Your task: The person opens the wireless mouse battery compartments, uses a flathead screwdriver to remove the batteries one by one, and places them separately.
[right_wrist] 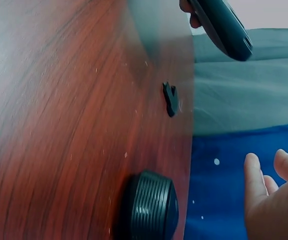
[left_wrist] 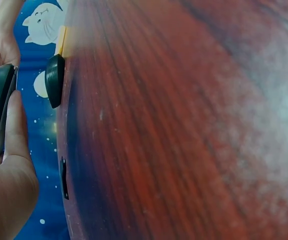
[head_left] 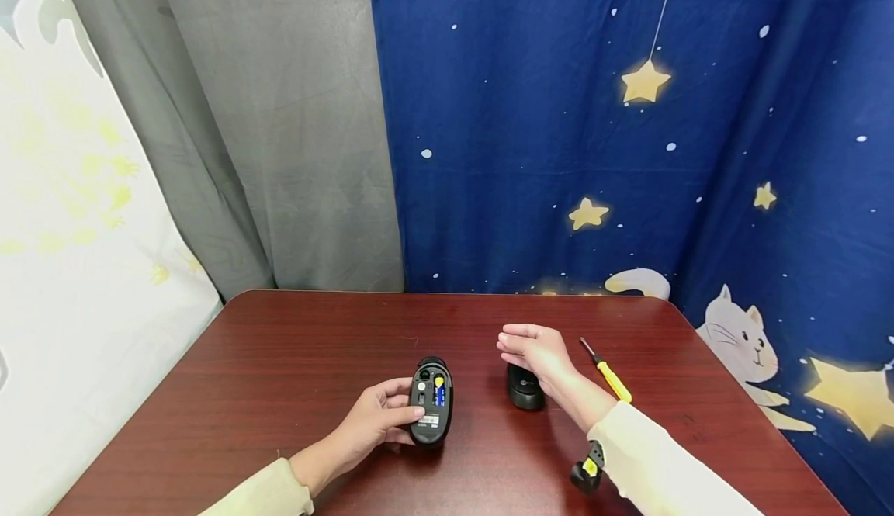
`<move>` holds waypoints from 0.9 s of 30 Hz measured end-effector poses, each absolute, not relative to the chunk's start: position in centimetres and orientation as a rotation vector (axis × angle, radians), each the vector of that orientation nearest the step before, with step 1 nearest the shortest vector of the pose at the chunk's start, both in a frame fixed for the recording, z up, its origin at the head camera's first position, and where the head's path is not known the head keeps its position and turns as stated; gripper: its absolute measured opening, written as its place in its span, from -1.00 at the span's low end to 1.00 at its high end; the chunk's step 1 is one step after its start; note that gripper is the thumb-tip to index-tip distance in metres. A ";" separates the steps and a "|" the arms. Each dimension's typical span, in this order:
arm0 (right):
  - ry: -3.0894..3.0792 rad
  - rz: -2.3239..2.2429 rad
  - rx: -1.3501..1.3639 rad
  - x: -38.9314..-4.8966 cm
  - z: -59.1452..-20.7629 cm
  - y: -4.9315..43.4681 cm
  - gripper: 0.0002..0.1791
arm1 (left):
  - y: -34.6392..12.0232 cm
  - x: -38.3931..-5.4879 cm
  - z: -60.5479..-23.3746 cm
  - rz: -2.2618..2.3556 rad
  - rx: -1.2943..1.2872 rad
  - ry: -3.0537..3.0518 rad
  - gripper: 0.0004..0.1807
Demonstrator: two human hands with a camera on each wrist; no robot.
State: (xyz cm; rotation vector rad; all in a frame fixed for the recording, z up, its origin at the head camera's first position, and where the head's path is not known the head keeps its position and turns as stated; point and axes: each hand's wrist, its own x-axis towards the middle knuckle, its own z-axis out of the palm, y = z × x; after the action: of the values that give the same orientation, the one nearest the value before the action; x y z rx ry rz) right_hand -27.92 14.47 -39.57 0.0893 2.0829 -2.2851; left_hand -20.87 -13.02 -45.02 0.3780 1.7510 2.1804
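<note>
One reddish-brown table (head_left: 314,345) is spanning the foreground. Above it, the left hand (head_left: 380,413) is pinching a black mouse (head_left: 429,409), underside showing, while the right hand (head_left: 536,351) is hovering — fingers loosely extended — by a black rounded object (head_left: 525,393). Near the right forearm, a yellow screwdriver (head_left: 612,379) is lying; a blue battery (head_left: 439,396) is sitting inside the mouse.

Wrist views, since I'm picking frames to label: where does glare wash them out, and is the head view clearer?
Left wrist: whitish glare over the table at the picture's right; right wrist: milder glare at the upper left; head: clearer, the held mouse and its battery distinct.
</note>
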 end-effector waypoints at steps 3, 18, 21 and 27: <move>2.090 -2.283 0.084 -27.8 -39.4 15.4 -0.62 | -13.0 -20.8 -45.0 2.180 0.377 1.751 -0.37; 2.124 -2.246 0.076 -27.2 -39.3 21.1 -0.51 | -13.0 -20.4 -44.9 2.179 0.359 1.758 -0.37; 2.131 -2.241 0.071 -27.0 -39.2 22.4 -0.50 | -13.0 -20.4 -44.9 2.180 0.364 1.761 -0.38; 2.185 -2.202 0.072 -26.8 -39.4 25.0 -0.50 | -13.1 -20.3 -44.9 2.181 0.365 1.765 -0.38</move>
State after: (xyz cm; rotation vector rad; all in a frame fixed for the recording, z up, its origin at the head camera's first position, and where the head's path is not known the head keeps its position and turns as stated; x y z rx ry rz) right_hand -26.76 25.03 -39.45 0.0724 2.1847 -2.2022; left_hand -20.30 -13.07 -44.91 0.3651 1.7649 2.1815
